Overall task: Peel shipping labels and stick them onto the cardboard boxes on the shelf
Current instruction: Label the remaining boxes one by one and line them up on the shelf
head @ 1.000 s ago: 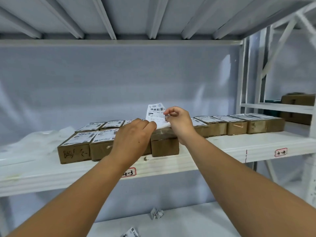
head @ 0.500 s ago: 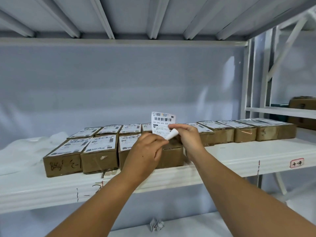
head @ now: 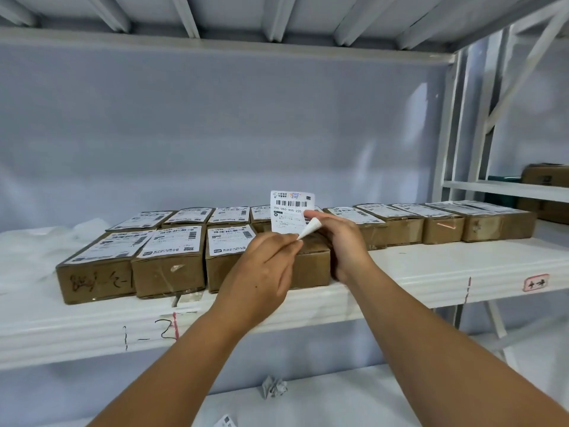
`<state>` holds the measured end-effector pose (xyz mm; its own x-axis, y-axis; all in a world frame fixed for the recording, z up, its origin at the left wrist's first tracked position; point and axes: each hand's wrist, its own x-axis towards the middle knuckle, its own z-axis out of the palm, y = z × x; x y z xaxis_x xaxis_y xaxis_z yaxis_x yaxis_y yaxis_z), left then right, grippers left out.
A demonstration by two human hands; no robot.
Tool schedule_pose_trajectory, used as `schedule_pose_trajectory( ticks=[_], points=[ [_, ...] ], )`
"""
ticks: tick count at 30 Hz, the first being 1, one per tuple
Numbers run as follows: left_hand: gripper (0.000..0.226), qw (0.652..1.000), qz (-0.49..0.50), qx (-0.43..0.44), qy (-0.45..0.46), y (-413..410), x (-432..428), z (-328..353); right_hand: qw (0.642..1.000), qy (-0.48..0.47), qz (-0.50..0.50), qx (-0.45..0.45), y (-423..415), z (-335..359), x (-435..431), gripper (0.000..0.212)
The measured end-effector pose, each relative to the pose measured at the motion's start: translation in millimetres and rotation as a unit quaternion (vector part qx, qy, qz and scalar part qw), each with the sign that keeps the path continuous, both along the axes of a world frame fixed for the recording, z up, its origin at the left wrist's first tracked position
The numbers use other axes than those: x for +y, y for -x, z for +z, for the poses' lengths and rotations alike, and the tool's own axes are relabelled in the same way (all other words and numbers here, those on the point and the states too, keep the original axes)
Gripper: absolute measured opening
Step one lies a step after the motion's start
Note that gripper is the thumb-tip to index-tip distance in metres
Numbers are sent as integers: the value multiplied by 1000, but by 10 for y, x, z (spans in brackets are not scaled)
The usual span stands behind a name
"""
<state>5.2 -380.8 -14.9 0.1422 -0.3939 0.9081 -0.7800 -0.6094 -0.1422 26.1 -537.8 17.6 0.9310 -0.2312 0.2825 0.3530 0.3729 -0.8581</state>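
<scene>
A white shipping label point(head: 288, 211) with a barcode stands upright above the front row of cardboard boxes. My right hand point(head: 345, 241) pinches its right edge. My left hand point(head: 264, 272) pinches the backing paper point(head: 309, 228), which curls away from the label's lower corner. Just behind my hands sits a brown box point(head: 311, 266) whose top shows no label. Three labelled boxes point(head: 169, 260) stand to its left, and a back row of labelled boxes point(head: 400, 223) runs to the right along the white shelf point(head: 431, 272).
A crumpled backing paper point(head: 274, 386) and a paper scrap point(head: 226, 422) lie on the lower shelf. Crumpled white plastic point(head: 37, 241) lies at the shelf's left end. A metal upright point(head: 452, 124) bounds the bay at right, with more boxes point(head: 545, 177) on the neighbouring shelf.
The label has been raised upright and its backing has peeled further from the lower corner. My view has shifted so the boxes sit lower and more to the right in the frame.
</scene>
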Motion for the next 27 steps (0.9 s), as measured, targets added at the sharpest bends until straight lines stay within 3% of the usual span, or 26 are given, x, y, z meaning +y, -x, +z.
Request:
schedule_pose_trajectory(
  ticks=[27],
  points=[
    [37,998,-10,65,11,101,17,1,999,45,-18,15,100,17,31,34]
  ],
)
